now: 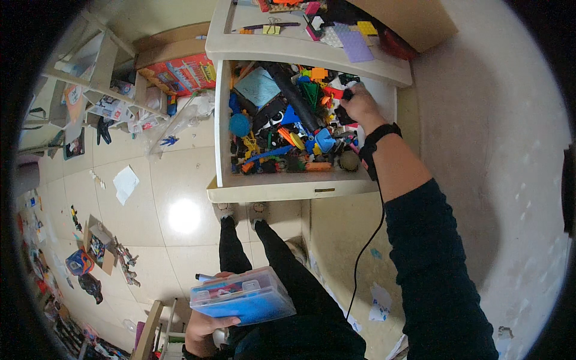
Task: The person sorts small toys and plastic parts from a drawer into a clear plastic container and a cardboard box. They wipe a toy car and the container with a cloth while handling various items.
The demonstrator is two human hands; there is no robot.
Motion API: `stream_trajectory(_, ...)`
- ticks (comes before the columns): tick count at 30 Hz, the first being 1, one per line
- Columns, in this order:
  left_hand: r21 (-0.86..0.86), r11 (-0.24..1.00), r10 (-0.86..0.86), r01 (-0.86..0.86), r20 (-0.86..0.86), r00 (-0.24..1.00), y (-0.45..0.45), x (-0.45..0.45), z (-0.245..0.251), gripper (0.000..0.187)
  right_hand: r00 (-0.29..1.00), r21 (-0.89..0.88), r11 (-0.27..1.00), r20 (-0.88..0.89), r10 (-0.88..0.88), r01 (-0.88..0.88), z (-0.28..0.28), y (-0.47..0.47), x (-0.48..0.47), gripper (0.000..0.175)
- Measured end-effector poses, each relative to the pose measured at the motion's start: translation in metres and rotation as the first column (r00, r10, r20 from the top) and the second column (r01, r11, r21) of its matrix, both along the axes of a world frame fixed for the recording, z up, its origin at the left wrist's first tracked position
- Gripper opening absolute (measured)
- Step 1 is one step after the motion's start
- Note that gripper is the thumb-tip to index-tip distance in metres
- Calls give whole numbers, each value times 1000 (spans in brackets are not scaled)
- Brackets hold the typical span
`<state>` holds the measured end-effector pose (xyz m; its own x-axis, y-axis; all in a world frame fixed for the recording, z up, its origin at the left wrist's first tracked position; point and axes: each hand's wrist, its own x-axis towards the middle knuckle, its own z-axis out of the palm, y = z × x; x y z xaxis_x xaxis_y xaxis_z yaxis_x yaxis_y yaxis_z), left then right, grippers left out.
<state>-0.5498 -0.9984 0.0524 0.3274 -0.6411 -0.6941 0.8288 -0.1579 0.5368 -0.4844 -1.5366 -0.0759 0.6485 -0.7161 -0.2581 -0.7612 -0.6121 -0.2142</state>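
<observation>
My left hand (209, 325) grips a clear plastic case (243, 297) by its side, with the thumb on the front. Blue and red contents show through the case's walls, and a pen-like object (204, 277) sticks out beside its upper left corner. My right hand (361, 105) reaches into the right side of a pulled-out white drawer (288, 192), its fingers at a small black piece (347, 94). Whether they grip that piece is unclear. Around it lie mixed toy parts, among them a black tube (290, 96), a green triangular piece (310, 93) and a light-blue piece (325, 140).
A cabinet top (243, 45) above the drawer holds a binder clip (271, 28) and a purple sheet (354, 45). A black cable (357, 274) hangs from my right wrist. Left lie a red printed box (180, 74), paper (126, 184) and an open carton (100, 247) on the floor.
</observation>
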Motion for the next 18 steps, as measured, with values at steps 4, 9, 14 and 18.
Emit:
stream_trajectory(4, -14, 1000, -2, 1, -28, 1000, 0, 0, 0, 93, 979, 96, 995, 195, -53, 34, 22, 16, -6, 40)
stream_trajectory(9, -4, 1000, -4, 4, -1, 1000, 4, 0, 0, 91, 593, 989, 148, 132, -795, -22, 55, 36, -36, 38)
stream_trajectory(14, -8, 1000, -12, 12, -23, 1000, 8, 1, -1, 87, 559, 438, -529, -71, -826, -727, 87, 70, -71, 42)
stream_trajectory(18, -13, 1000, -4, 4, 4, 1000, 7, 1, 0, 88, 425, 309, -459, -174, -888, -833, 102, 98, -76, 45)
